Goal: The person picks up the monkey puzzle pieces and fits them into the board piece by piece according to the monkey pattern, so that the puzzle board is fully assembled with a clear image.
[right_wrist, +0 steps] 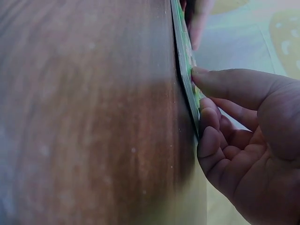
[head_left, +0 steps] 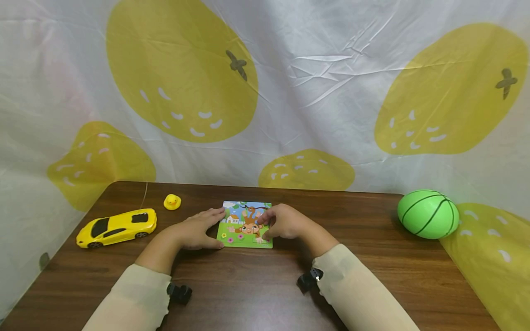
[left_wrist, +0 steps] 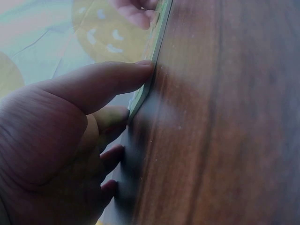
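A jigsaw puzzle board [head_left: 238,239] with a cartoon monkey, a house and flowers lies flat on the table between both hands. My left hand [head_left: 198,230] is spread along its left side, index fingertip near the upper corner and thumb at the lower one. In the left wrist view, the left thumb [left_wrist: 112,79] rests straight on the board's edge. Over the right side, my right hand [head_left: 285,221] pinches a puzzle piece [head_left: 260,239] between thumb and index finger, low in the picture. The right wrist view shows the other right fingers [right_wrist: 211,140] curled beside the board's edge.
On the left stand a yellow toy car [head_left: 120,228] and a small yellow rubber duck [head_left: 172,202]. A green ball [head_left: 428,214] with black lines sits at the table's right edge. Behind the brown wooden table [head_left: 352,276] hangs a white curtain [head_left: 314,105] with yellow fruit prints.
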Tool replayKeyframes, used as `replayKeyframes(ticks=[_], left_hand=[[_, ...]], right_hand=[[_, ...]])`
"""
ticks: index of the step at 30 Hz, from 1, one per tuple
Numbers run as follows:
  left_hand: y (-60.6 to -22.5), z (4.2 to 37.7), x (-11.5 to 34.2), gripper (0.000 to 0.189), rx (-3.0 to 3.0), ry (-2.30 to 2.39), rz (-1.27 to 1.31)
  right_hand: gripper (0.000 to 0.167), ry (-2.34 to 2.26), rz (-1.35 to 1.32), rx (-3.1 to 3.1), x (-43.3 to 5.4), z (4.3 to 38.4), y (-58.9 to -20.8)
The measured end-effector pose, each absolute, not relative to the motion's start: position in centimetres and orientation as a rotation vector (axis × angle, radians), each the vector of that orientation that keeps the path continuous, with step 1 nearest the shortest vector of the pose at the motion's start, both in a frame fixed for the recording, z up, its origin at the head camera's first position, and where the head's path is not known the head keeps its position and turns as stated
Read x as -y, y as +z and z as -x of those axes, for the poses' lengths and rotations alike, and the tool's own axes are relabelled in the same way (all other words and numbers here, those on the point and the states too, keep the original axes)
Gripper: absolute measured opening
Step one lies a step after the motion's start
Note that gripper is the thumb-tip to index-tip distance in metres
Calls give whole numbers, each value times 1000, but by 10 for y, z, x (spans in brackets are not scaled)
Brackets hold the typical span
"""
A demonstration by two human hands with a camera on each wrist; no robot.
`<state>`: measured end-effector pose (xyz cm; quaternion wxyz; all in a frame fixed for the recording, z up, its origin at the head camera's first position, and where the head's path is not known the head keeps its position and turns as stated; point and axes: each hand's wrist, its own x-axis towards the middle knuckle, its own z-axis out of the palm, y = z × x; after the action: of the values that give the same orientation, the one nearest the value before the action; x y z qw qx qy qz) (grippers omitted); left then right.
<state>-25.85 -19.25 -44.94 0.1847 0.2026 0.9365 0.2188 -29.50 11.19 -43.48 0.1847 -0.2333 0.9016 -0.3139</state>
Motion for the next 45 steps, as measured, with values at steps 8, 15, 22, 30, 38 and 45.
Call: replayKeyframes(ticks=[8,15,22,30,38,45], left_hand=[[-450,259,192,99,-2635,622,-574],[-449,258,191,99,-2629,626,-570],[-449,260,191,99,-2639,617,-569],[-450,259,191,99,-2635,611,-577],[-450,260,192,99,-2633,608,-591],[-451,259,194,99,-2637,599,-586]], right_hand=[[32,-836,646,-2550,-111,296,-433],[31,-786,653,-2554,-110,295,-431],[32,-755,666,-2572,-109,296,-430],[28,-726,648,-2581,-113,294,-428],[27,-736,632,-2582,-117,293,-429],[30,-821,658,-2552,-126,294,-426]])
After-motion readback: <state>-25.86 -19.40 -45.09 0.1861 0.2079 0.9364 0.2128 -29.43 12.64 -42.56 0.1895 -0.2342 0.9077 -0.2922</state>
